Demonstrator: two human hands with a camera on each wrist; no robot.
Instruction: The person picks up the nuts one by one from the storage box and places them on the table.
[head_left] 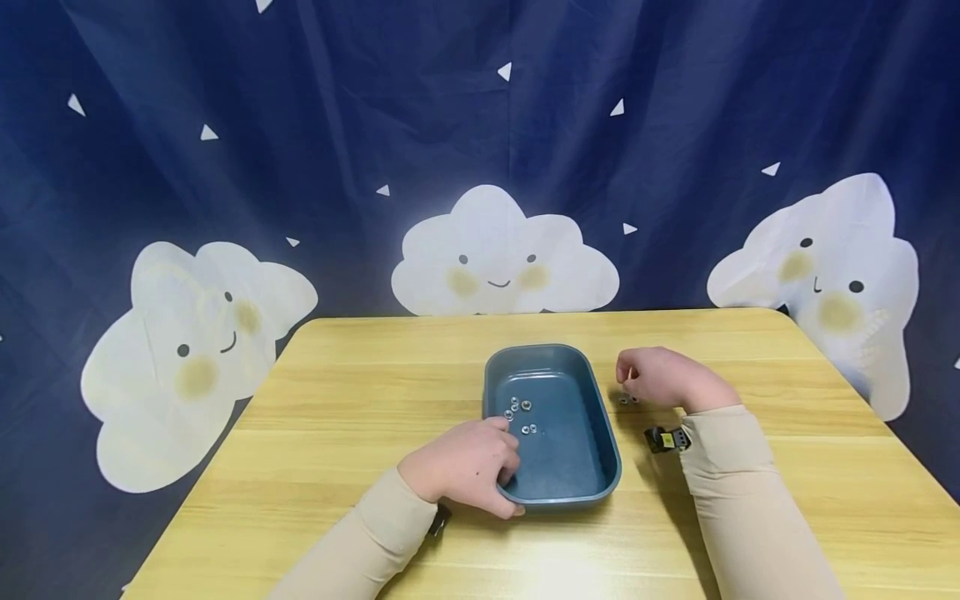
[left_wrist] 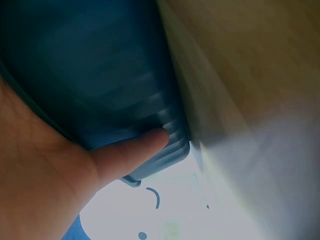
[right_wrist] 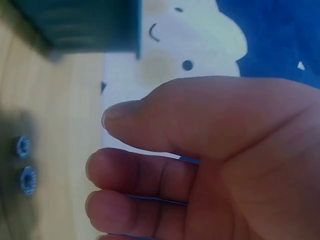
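A dark blue-green rectangular tray [head_left: 566, 454] lies on the wooden table, with several small metal nuts [head_left: 526, 406] in its left half. At its near left corner my left hand [head_left: 472, 462] grips the rim, fingers over the inside. The left wrist view has the thumb [left_wrist: 132, 150] against the tray's outer wall [left_wrist: 85, 65]. Right of the tray, my right hand [head_left: 667, 377] hovers over two loose nuts [head_left: 628, 400] on the table. In the right wrist view, its thumb and bent fingers [right_wrist: 112, 170] are apart with nothing between them; those nuts [right_wrist: 28, 180] lie below the fingertips.
The light wooden table [head_left: 360, 375] extends on all sides of the tray. Behind it hangs a dark blue curtain [head_left: 450, 100] printed with white clouds [head_left: 495, 233]. A small black wrist camera [head_left: 662, 439] sits under the right cuff.
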